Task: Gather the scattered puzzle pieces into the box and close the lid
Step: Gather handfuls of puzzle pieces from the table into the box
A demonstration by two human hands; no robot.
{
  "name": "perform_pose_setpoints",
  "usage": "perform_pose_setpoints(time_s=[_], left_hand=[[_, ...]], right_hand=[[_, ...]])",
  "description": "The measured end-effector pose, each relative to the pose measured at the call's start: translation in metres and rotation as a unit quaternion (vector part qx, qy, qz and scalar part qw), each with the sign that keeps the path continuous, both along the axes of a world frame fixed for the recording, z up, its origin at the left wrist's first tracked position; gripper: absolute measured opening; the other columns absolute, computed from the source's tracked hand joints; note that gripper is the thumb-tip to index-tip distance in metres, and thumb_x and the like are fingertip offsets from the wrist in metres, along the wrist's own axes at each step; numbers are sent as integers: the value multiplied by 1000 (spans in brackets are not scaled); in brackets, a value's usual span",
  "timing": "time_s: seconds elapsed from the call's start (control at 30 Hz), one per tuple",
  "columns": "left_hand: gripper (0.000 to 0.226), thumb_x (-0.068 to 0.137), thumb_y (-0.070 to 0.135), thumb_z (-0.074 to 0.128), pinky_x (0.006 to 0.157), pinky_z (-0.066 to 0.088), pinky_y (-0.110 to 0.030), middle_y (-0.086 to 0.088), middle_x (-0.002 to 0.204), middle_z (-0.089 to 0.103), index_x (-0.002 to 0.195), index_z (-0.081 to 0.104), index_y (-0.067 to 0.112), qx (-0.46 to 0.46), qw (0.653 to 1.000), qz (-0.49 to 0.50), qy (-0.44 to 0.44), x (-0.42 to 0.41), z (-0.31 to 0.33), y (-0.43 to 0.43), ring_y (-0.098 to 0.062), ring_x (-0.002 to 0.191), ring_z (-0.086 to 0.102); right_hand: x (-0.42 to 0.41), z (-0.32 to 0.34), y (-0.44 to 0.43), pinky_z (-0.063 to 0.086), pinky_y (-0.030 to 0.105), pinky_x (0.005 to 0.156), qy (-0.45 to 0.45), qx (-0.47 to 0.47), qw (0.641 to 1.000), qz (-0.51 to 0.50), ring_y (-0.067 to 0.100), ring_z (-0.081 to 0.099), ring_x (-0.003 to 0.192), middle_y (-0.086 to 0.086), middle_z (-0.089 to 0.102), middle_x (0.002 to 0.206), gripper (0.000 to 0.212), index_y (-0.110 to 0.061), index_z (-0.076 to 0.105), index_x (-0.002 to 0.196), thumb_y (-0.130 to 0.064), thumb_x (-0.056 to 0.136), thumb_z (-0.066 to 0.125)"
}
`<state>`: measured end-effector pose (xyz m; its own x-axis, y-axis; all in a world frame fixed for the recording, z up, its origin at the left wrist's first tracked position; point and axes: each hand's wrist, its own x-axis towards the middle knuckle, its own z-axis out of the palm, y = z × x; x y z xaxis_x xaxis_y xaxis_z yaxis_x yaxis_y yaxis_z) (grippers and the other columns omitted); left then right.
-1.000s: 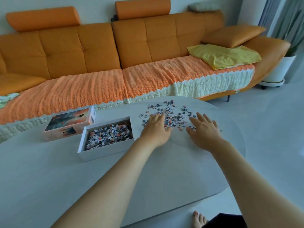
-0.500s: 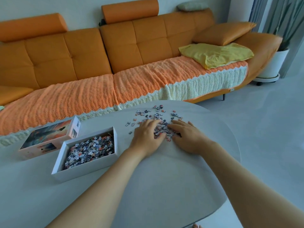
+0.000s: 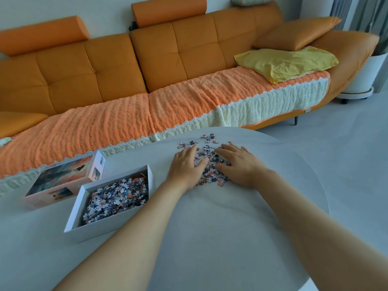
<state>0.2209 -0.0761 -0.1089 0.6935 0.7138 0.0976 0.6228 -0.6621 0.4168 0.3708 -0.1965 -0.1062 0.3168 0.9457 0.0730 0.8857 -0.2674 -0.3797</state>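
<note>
— What stood around you?

— An orange tufted sofa (image 3: 189, 49) behind the smooth, pale, round-edged table (image 3: 210, 227). A ribbed knitted throw (image 3: 94, 131) covered its seat, with a crumpled yellow cloth (image 3: 287, 61) at the right end.

— And the puzzle?

— The white cardboard box (image 3: 100, 229) sat open to your left, heaped with knobbly blue, white and coral bits, and the picture-printed lid (image 3: 63, 179) lay just beyond it. The scattered pieces (image 3: 210, 164) lay bunched between your hands (a few strays past your fingertips). Your left hand (image 3: 185, 166) and right hand (image 3: 239, 164) lay flat, fingers straight, pressing on the heap from either side and gripping nothing.
</note>
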Motion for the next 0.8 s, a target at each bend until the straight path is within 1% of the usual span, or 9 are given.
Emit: perform_pose_setpoints(time_s=[0.07, 0.17, 0.23, 0.3, 0.37, 0.4, 0.47, 0.7, 0.8], left_hand=[[61, 96, 53, 41, 110, 27, -39, 6, 151, 27, 150, 26, 29, -34, 999, -14, -32, 3, 4, 4, -17, 140, 24], [49, 96, 43, 44, 106, 36, -40, 9, 130, 50, 142, 40, 30, -58, 993, -34, -101, 10, 11, 6, -16, 126, 42], [43, 97, 37, 42, 105, 37, -39, 6, 127, 54, 138, 46, 25, 19, 992, -2, -124, 16, 12, 11, -18, 124, 44], [50, 97, 40, 38, 111, 29, -42, -1, 145, 43, 143, 40, 21, 78, 993, 55, -69, 20, 10, 21, -23, 136, 32], [65, 97, 51, 31, 118, 15, -46, -2, 161, 17, 153, 20, 20, 24, 996, 84, 24, 23, 6, 35, -24, 147, 11], [70, 96, 56, 27, 119, 7, -46, -1, 163, 5, 155, 11, 22, -10, 994, 85, 63, 24, 4, 42, -24, 149, 2], [77, 94, 64, 23, 120, -1, -44, 0, 163, -7, 156, 0, 23, -30, 991, 65, 113, 27, 0, 54, -23, 150, -6], [64, 98, 54, 26, 120, 0, -43, 12, 162, -3, 155, 3, 35, -58, 991, -70, 96, 71, 10, 69, -12, 149, -5], [69, 92, 60, 19, 121, 2, -44, 10, 163, 1, 155, 14, 32, -32, 977, -155, 143, 86, 10, 65, -15, 149, -4]], right_hand=[[-2, 4, 1, 23, 35, 114, 51, 41, 998, 8, 18, 30, 140, -6, 34, 152, 49, -34, 42, 143, -42, 95, 46], [-2, 7, 4, 31, 32, 108, 123, 103, 987, -5, 16, 41, 132, -6, 41, 147, 45, -32, 49, 138, -29, 93, 49], [3, 6, 7, 30, 34, 109, 123, 109, 986, -34, 19, 37, 136, -5, 35, 152, 48, -32, 43, 142, -35, 95, 48], [9, 3, 12, 16, 39, 118, 85, 59, 993, -61, 21, 18, 146, 0, 19, 160, 59, -29, 29, 150, -49, 96, 42], [15, 1, 20, 1, 41, 121, 52, -8, 996, -74, 19, 0, 149, 3, 4, 163, 74, -26, 14, 154, -63, 93, 33], [17, -1, 25, -2, 42, 121, 40, -29, 996, -73, 19, -4, 149, 5, 0, 163, 78, -26, 9, 155, -67, 92, 29], [20, -2, 35, -4, 42, 121, 21, -51, 997, -63, 19, -7, 149, 6, -5, 162, 83, -26, 3, 155, -72, 90, 25], [32, 1, 49, -5, 40, 121, 5, -72, 997, -26, 15, -10, 148, 2, -10, 162, 81, -25, -3, 155, -67, 92, 27], [34, -1, 49, -3, 38, 121, 12, -68, 998, -10, 13, -9, 148, -1, -7, 162, 78, -24, -3, 155, -60, 93, 29]])
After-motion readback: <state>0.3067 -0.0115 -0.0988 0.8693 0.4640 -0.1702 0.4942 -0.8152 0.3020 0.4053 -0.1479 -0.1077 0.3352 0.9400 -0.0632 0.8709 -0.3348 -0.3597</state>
